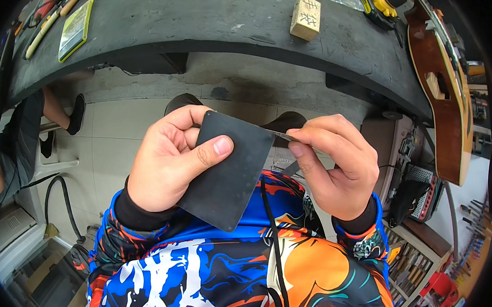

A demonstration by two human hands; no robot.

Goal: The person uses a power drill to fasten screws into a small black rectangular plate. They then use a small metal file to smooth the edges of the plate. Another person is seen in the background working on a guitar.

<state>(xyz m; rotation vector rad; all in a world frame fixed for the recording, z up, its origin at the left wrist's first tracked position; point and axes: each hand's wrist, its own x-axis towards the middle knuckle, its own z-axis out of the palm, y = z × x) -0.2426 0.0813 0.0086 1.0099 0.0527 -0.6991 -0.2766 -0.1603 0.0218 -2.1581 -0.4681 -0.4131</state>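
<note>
A multicoloured patterned jacket (204,280) fills the lower foreground, with a black drawstring (273,228) hanging down its front. Just beyond its cuffs, both hands are raised above the lap. The left hand (170,154) grips a thin black rectangular sheet (230,178) with rounded corners, thumb flat on its face and fingers behind; the sheet tilts, its lower corner over the jacket. The right hand (338,165) pinches a thin, narrow piece (281,135) between thumb and forefinger at the sheet's upper right corner; whether that piece is joined to the sheet, I cannot tell. Farther off, pale floor tiles (115,126) spread beneath, and another person (19,134) sits at the left. Beyond stands a dark, scuffed worktop (181,23), carrying a small wooden block (306,19), a flat yellow-edged packet (75,30) and, at its right end, a guitar body (444,129).
</note>
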